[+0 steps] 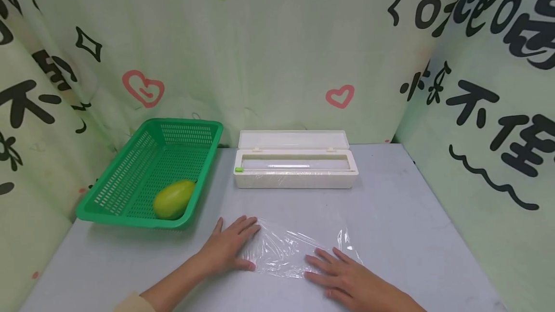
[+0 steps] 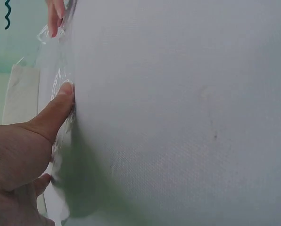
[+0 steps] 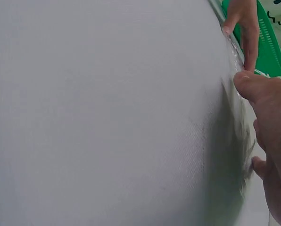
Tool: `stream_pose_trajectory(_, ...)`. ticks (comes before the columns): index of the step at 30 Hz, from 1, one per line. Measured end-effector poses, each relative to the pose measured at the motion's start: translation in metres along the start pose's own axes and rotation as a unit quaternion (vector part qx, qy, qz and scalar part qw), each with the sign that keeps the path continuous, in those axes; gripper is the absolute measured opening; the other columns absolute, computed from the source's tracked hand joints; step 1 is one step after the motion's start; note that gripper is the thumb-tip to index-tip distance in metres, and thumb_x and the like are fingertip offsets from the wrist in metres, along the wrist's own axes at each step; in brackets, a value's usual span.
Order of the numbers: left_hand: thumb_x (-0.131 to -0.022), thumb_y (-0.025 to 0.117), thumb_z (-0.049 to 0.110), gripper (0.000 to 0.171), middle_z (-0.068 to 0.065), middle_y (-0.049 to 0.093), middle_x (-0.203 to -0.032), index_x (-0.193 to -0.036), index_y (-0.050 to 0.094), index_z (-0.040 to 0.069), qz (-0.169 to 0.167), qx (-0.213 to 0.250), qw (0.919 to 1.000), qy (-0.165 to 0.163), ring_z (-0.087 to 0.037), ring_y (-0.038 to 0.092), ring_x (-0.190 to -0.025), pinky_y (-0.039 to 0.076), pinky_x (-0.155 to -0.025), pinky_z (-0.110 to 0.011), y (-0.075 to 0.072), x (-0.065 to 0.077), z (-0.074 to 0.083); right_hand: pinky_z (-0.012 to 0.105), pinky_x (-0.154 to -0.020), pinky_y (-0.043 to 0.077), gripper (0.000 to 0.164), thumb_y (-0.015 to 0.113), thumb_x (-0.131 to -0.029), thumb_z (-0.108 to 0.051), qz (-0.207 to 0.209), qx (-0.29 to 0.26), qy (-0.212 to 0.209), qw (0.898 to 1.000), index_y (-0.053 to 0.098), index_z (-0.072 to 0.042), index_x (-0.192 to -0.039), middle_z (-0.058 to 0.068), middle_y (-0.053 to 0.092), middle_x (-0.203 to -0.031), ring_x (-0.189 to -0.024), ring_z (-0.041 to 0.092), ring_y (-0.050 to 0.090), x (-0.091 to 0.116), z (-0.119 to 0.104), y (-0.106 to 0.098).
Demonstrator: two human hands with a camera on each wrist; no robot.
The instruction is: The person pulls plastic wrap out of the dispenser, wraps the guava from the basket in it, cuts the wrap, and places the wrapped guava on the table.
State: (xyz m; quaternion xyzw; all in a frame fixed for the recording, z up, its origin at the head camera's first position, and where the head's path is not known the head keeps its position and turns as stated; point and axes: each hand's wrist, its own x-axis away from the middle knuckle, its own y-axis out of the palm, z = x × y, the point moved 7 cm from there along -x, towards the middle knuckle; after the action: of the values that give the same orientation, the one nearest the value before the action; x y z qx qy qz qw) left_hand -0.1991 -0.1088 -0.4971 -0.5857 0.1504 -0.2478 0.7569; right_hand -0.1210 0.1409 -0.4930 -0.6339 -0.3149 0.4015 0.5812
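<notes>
A sheet of clear plastic wrap (image 1: 288,249) lies on the table between the two hands, wrinkled and shiny. My left hand (image 1: 230,247) touches its left edge with fingers spread and thumb apart. Over its right part rests my right hand (image 1: 342,276), fingers extended and parted. In the left wrist view the left thumb (image 2: 60,103) presses at the wrap's near edge. The right wrist view has the right thumb (image 3: 253,84) at the wrap too. Behind the sheet stands a white plastic wrap dispenser (image 1: 297,179), its lid (image 1: 292,139) raised and a green slider (image 1: 239,170) at its left end.
At the left is a green plastic basket (image 1: 108,177) with a yellow-green oval fruit (image 1: 174,200) in its near right corner. The white table (image 1: 412,235) reaches back to a pale green curtain (image 1: 277,52) printed with hearts and black characters.
</notes>
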Motion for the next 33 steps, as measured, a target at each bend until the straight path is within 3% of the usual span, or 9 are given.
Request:
stream_pose_trajectory(3,-0.071,0.073,0.062,0.092,-0.003,0.038,-0.155,-0.146,0.042,0.018,-0.01,-0.008,0.9999,0.002,-0.031,0.034,-0.144,0.021,-0.105,-0.076,0.001,0.0,0.001,0.02,-0.12,-0.011,0.05,0.054,-0.098,-0.035,0.024,-0.014,0.013,1.0,0.043,-0.025,-0.146,0.001,0.043,-0.152,-0.134,0.027,0.047,0.003,0.004,-0.003)
stream_pose_trajectory(6,-0.072,0.072,0.062,0.089,-0.004,0.039,-0.154,-0.145,0.043,0.019,-0.011,-0.005,0.9999,0.006,-0.031,0.034,-0.143,0.021,-0.106,-0.075,0.001,0.001,0.002,0.015,-0.12,0.003,0.052,0.062,-0.094,-0.026,0.076,-0.047,0.036,0.995,0.048,-0.023,-0.143,0.0,0.049,-0.147,-0.132,0.027,0.05,0.006,0.01,-0.009)
stream_pose_trajectory(10,-0.083,0.068,0.053,0.069,-0.002,0.043,-0.151,-0.14,0.05,0.019,0.004,0.034,0.9994,0.004,-0.03,0.036,-0.142,0.021,-0.108,-0.072,0.002,0.003,-0.003,0.008,-0.113,0.023,0.049,0.072,-0.084,-0.015,0.16,-0.068,0.073,0.982,0.06,-0.019,-0.132,-0.002,0.061,-0.134,-0.122,0.022,0.059,0.007,0.021,-0.017)
stream_pose_trajectory(14,-0.093,0.061,0.037,0.051,-0.001,0.044,-0.151,-0.139,0.052,0.019,0.015,0.066,0.9977,0.011,-0.03,0.037,-0.142,0.022,-0.109,-0.071,0.002,0.005,-0.007,0.02,-0.103,0.039,0.048,0.077,-0.076,-0.02,0.196,-0.017,0.118,0.973,0.066,-0.016,-0.122,0.0,0.066,-0.125,-0.115,0.022,0.061,0.009,0.032,-0.021)
stream_pose_trajectory(19,-0.094,0.061,0.033,0.055,-0.001,0.038,-0.155,-0.145,0.044,0.02,0.0,0.064,0.9975,0.03,-0.03,0.033,-0.144,0.022,-0.109,-0.07,0.0,0.006,-0.011,0.047,-0.097,0.041,0.068,0.077,-0.072,-0.042,0.127,0.038,0.205,0.97,0.059,-0.017,-0.133,0.003,0.057,-0.139,-0.128,0.029,0.051,0.015,0.046,-0.014)
stream_pose_trajectory(25,-0.093,0.061,0.038,0.065,-0.001,0.032,-0.158,-0.15,0.036,0.023,-0.012,0.058,0.9963,0.062,-0.031,0.028,-0.146,0.015,-0.11,-0.072,-0.001,0.007,-0.018,0.065,-0.106,0.031,0.085,0.066,-0.073,-0.065,0.024,-0.008,0.293,0.956,0.046,-0.023,-0.144,0.004,0.043,-0.152,-0.139,0.036,0.038,0.03,0.064,0.001)
stream_pose_trajectory(29,-0.091,0.06,0.046,0.07,-0.001,0.03,-0.159,-0.152,0.032,0.022,-0.021,0.045,0.9955,0.081,-0.032,0.027,-0.147,0.013,-0.109,-0.074,-0.001,0.009,-0.022,0.069,-0.105,0.029,0.089,0.06,-0.072,-0.073,0.006,-0.029,0.298,0.954,0.045,-0.025,-0.145,0.002,0.041,-0.153,-0.139,0.039,0.036,0.037,0.07,0.007)
stream_pose_trajectory(33,-0.09,0.059,0.05,0.074,-0.001,0.028,-0.16,-0.152,0.031,0.023,-0.031,0.045,0.9943,0.091,-0.032,0.027,-0.147,0.011,-0.109,-0.074,-0.002,0.009,-0.023,0.067,-0.101,0.032,0.09,0.056,-0.072,-0.076,0.018,-0.014,0.269,0.963,0.045,-0.025,-0.145,0.0,0.04,-0.154,-0.14,0.037,0.035,0.041,0.072,0.007)
